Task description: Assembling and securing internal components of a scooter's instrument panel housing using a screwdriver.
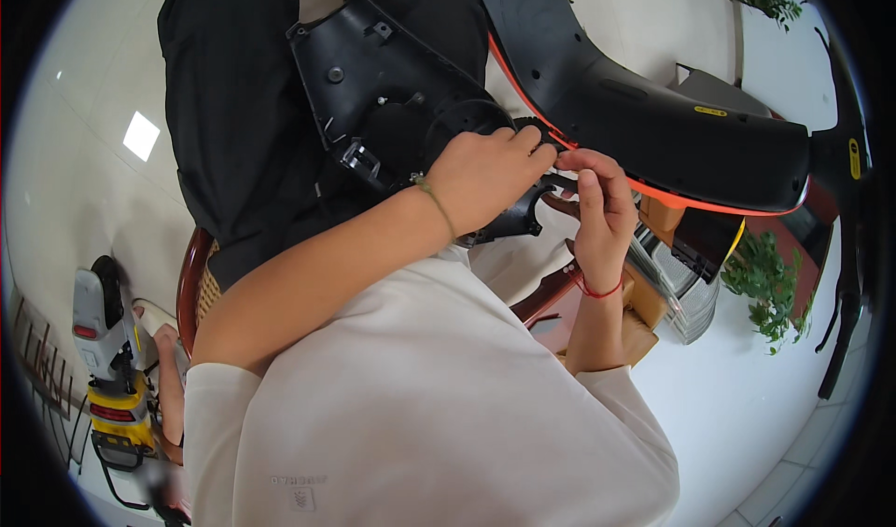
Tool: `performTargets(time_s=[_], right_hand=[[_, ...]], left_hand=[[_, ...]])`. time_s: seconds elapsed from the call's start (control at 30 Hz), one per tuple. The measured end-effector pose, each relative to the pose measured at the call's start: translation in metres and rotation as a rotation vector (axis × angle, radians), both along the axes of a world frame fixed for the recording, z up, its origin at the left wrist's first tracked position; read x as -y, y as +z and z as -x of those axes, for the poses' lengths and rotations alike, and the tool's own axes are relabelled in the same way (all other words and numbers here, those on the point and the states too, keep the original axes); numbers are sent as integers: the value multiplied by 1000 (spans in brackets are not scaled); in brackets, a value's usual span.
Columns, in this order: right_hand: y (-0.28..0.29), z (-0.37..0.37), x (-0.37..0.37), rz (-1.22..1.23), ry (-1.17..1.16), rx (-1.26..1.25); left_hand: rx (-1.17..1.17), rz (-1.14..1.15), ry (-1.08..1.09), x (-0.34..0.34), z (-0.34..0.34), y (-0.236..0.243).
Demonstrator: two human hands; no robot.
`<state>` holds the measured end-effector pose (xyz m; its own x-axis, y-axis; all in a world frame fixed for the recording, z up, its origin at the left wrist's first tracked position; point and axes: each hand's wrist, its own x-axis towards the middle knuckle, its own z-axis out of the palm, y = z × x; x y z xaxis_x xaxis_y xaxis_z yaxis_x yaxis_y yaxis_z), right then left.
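A black moulded plastic cover lies across my lap, its inner side with screw posts and clips facing up. My left hand, a green cord on its wrist, bends over the cover's right end with curled fingers; what they grip is hidden beneath them. Close beside it, my right hand, wearing a red string, has thumb and fingers bent together at a small dark part I cannot make out. The fingertips of both hands nearly meet. Just beyond them runs a large curved black scooter body with an orange edge.
I sit on a chair with a reddish wooden frame. Black handlebars stand at far right, near a leafy plant and cardboard boxes. At lower left are a yellow and grey scooter and another person's arm.
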<state>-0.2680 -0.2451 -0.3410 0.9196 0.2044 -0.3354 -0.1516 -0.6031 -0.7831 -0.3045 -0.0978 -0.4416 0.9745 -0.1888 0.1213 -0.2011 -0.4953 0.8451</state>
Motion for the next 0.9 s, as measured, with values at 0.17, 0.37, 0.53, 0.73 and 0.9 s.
performTargets(time_s=[0.17, 0.37, 0.53, 0.73, 0.9], right_hand=[[-2, -1, 2, 83, 92, 54], [-5, 1, -4, 33, 60, 118], [-3, 0, -1, -23, -12, -38], [-2, -3, 3, -33, 69, -10], [-3, -5, 6, -91, 60, -28]], left_hand=[[33, 19, -92, -9, 7, -4], [130, -83, -2, 4, -4, -3], [91, -124, 49, 6, -9, -2], [-122, 46, 175, -58, 16, 39], [-328, 189, 467, -135, 33, 38]])
